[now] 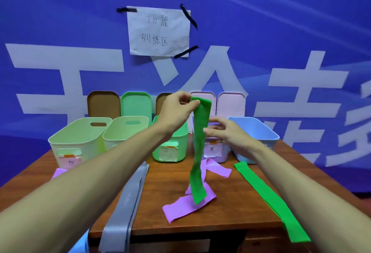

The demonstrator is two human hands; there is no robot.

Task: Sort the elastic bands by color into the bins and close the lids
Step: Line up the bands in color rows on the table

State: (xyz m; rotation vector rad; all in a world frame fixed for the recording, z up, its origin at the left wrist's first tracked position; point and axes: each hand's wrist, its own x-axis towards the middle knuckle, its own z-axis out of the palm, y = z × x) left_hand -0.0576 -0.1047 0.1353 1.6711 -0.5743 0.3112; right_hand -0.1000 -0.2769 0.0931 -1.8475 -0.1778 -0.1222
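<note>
Green band (198,148) hangs at frame centre, its top pinched in the left hand (176,108), high enough to clear the bench (230,202). Right hand (226,132), fingers spread, steadies it before the green bin (170,148), probably its destination.

Open bins (80,132) wall the table's (230,208) far edge; bands (186,206) litter the near surface.

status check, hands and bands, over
Left hand pinching green band up top; right hand open beside it. Bins' lids off. Pink band under its tail.
</note>
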